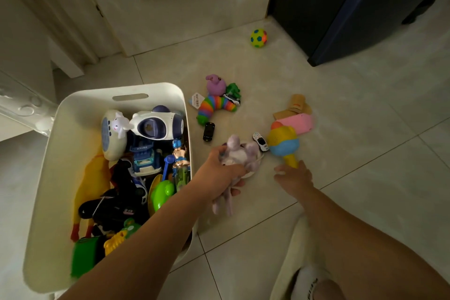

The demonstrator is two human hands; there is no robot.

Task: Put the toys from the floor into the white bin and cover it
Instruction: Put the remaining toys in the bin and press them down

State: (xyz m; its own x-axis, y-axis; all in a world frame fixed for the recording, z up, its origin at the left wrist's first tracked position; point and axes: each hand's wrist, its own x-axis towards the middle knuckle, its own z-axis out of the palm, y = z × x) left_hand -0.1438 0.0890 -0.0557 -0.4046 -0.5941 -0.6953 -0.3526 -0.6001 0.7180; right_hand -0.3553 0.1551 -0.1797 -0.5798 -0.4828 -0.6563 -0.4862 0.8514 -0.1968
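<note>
Left hand [220,174] clenched on purple plush [239,157], white bin [73,134] at 9 o'clock; right hand [295,176] spread, empty.

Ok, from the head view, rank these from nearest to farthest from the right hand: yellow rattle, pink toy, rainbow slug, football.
From the right hand:
1. Yellow rattle, just beyond the fingers.
2. Pink toy, behind the rattle.
3. Rainbow slug, farther left, nearer the white bin.
4. Football, far back by the dark cabinet.
</note>
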